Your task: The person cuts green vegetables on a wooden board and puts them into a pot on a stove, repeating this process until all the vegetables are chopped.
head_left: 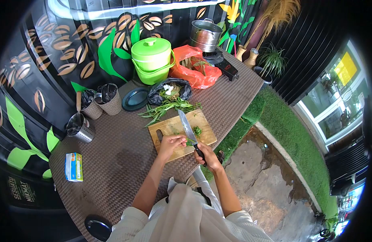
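Note:
My right hand (209,156) is wrapped round the black handle of a kitchen knife (186,124), its broad blade pointing away from me over a wooden cutting board (182,152). Just left of the blade, my left hand (173,145) pinches a thin green stem (190,140) that reaches to the knife near its handle. Chopped greens (197,131) lie in a small heap on the board, right of the blade. Long leafy green vegetables (165,110) spread along the board's far edge.
Behind the greens are a black plastic bag (155,97), a dark plate (135,99), a red plastic bag (210,76), a green lidded bucket (152,54) and a steel pot (206,36) on a stove. Utensil holders (111,105) stand left; a tissue pack (74,167) lies nearer.

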Action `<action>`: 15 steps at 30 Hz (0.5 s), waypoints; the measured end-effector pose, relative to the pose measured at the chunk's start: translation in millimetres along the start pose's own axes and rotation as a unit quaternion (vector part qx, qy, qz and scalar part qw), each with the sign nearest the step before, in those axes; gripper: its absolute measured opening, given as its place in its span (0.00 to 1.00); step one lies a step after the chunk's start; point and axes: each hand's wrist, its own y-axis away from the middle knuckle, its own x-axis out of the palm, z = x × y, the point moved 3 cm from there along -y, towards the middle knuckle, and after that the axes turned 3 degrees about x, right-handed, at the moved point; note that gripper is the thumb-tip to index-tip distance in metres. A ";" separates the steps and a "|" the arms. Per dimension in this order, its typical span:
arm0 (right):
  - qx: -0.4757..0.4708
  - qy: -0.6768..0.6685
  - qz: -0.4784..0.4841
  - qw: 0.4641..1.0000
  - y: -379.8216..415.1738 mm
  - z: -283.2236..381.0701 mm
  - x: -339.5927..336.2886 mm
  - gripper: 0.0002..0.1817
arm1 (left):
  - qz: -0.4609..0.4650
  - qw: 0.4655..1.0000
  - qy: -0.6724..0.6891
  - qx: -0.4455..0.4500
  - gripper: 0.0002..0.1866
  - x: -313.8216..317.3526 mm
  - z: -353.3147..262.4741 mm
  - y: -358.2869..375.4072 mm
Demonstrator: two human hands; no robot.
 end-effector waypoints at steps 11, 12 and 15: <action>-0.002 0.052 -0.017 0.999 1.2 -3.1 5.8 0.16 | 0.009 1.000 -0.016 -0.011 0.08 -1.1 2.4 4.1; -0.002 0.052 -0.017 0.999 0.1 -5.7 3.9 0.16 | 0.007 1.000 -0.022 -0.015 0.08 -1.0 2.1 4.3; 0.001 0.042 -0.011 0.999 -2.2 -12.2 -0.6 0.15 | 0.000 0.999 -0.020 -0.026 0.09 -0.3 1.7 5.4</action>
